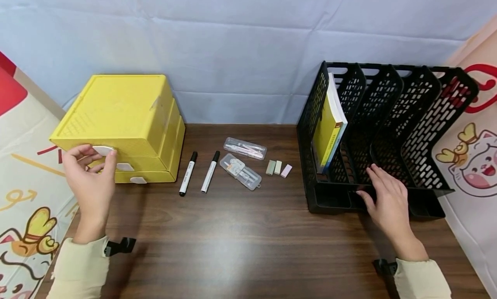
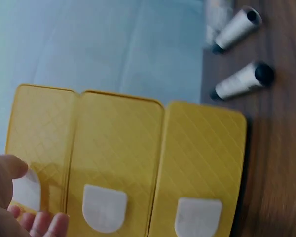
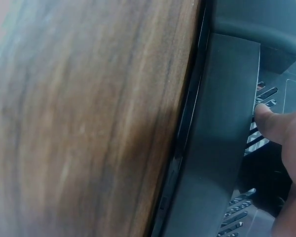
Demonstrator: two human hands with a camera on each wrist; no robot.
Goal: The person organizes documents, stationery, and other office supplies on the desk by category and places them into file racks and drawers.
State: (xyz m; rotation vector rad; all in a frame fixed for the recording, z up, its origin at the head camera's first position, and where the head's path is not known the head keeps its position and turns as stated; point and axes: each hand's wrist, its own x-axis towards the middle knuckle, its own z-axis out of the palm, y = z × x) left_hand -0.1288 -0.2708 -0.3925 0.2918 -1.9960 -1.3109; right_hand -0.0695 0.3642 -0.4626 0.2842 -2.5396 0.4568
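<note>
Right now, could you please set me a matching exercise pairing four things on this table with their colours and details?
1. Drawer box
2. Desk rack
3. Pair of markers
4. Rightmost small block

A. Pink
B. White barrels, black caps
C. Yellow, with white tabs
D. Black, perforated, holding books

Pairs: 1-C; 2-D; 3-B; 4-A

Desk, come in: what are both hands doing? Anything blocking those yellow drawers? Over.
Left hand pinching the top white tab; right hand on black rack. Yellow drawers look closed. Two markers beside them, not in front.
</note>
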